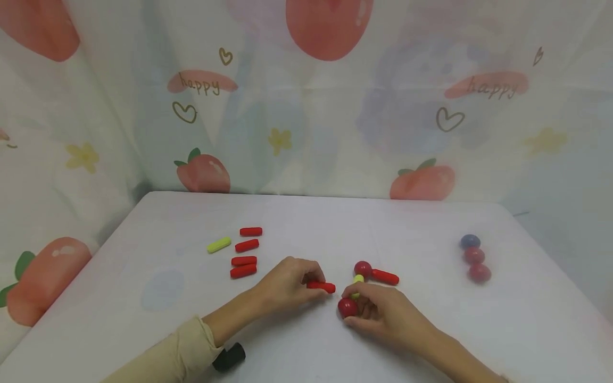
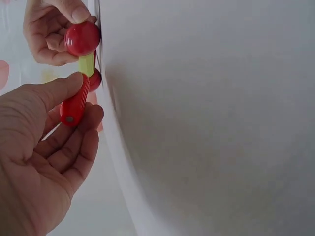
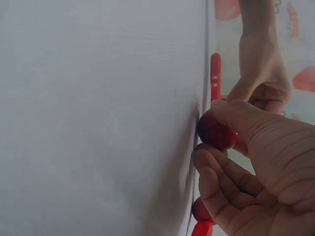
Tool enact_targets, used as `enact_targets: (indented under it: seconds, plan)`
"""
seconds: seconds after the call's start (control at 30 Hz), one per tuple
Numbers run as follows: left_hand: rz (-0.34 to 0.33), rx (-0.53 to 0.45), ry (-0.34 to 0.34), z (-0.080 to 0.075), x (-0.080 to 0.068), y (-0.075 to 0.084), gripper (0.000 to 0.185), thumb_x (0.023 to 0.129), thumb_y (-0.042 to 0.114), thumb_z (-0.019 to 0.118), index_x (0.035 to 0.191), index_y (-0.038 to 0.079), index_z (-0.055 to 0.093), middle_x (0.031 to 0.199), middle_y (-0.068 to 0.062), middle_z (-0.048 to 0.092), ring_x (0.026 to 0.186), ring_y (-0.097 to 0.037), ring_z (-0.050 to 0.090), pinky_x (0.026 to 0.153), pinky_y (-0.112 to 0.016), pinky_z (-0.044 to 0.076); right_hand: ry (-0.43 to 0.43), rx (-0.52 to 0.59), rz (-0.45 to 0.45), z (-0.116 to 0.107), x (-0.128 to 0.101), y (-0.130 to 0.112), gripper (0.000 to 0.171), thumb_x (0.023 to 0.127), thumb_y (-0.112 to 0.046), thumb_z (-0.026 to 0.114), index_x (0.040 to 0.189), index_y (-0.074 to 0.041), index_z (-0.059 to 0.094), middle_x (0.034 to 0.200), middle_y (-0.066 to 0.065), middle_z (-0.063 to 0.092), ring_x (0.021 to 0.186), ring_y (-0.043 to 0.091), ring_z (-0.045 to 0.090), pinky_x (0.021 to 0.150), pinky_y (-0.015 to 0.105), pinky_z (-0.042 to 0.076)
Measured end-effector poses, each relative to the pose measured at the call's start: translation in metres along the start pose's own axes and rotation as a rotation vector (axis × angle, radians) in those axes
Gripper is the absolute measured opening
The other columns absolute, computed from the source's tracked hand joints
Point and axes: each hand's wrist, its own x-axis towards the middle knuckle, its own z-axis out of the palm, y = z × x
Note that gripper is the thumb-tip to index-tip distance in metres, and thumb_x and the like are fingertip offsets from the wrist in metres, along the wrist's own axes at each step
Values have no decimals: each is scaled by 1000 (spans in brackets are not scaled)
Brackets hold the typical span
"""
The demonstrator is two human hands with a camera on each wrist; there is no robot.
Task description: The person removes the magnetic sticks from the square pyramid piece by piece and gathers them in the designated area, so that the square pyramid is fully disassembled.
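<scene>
My left hand [image 1: 287,283] pinches a red rod [image 1: 322,288] between thumb and fingers, a little above the table's middle. In the left wrist view that rod [image 2: 75,102] shows a small grey spot on its near end. My right hand [image 1: 395,316] holds a shiny red ball [image 1: 347,307] between thumb and fingertips. A yellow-green rod [image 1: 357,279], partly hidden by the fingers, runs from this ball to a second red ball [image 1: 363,269]. Another red rod [image 1: 385,277] sticks out to the right from the second ball. In the head view, a small gap separates the left hand's rod from the held ball.
Several red rods [image 1: 246,245] lie in a column on the left, beside a yellow-green rod [image 1: 218,244]. At the right sit a blue ball [image 1: 470,242] and two red balls [image 1: 474,255]. A black cylindrical object [image 1: 230,358] lies by the left sleeve. Printed cloth [image 1: 316,106] hangs behind the white table [image 1: 306,218].
</scene>
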Motion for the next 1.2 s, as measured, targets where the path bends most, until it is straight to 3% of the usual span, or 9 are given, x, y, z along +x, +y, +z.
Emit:
enact_targets:
  seconds: [0.17,0.3,0.47,0.67,0.77,0.9,1.2]
  plan:
    - [12,23,32,-9,-9,-2,16,85,15,84,98,15,74,85,11,70,80,-5,60,79,-23,54,-6,-2,6,-1,-1,1,34,85,-29,85,114,-23,67,82,-17,61,73,1,58,68,21,54]
    - [-6,45,136,-26,-24,-10,19,84,20,86,99,18,75,88,13,71,85,-6,62,80,-27,57,-3,-1,8,-3,-1,3,35,85,-28,85,115,-22,67,83,-17,61,75,1,58,69,21,54]
    - [-79,76,293,-57,-51,-29,23,80,18,89,98,18,74,87,14,71,84,-8,64,76,-32,58,24,1,-53,-4,-3,6,35,84,-21,85,114,-21,68,83,-17,61,74,1,58,67,22,54]
    - [-175,195,399,-90,-84,-62,22,80,13,88,97,13,74,87,6,73,83,-15,66,76,-38,59,43,-4,-79,-6,-6,9,35,84,-20,85,114,-22,67,82,-18,60,74,1,58,66,21,53]
    - [-228,272,409,-102,-98,-74,23,79,12,89,95,11,74,86,3,73,82,-17,66,75,-39,59,47,-5,-89,-6,-6,10,35,84,-19,85,114,-21,67,82,-18,60,74,2,58,65,21,53]
    - [-294,334,368,-111,-108,-85,21,79,13,89,92,12,73,83,5,71,80,-16,62,72,-35,56,62,-41,-88,-5,-6,9,35,84,-21,85,114,-21,67,83,-19,60,74,1,57,66,21,53]
    - [-353,407,279,-110,-105,-97,20,80,14,88,90,11,71,77,5,65,72,-13,56,65,-29,52,67,-74,5,-3,-8,2,32,86,-36,83,112,-25,67,84,-21,60,77,1,57,70,22,53]
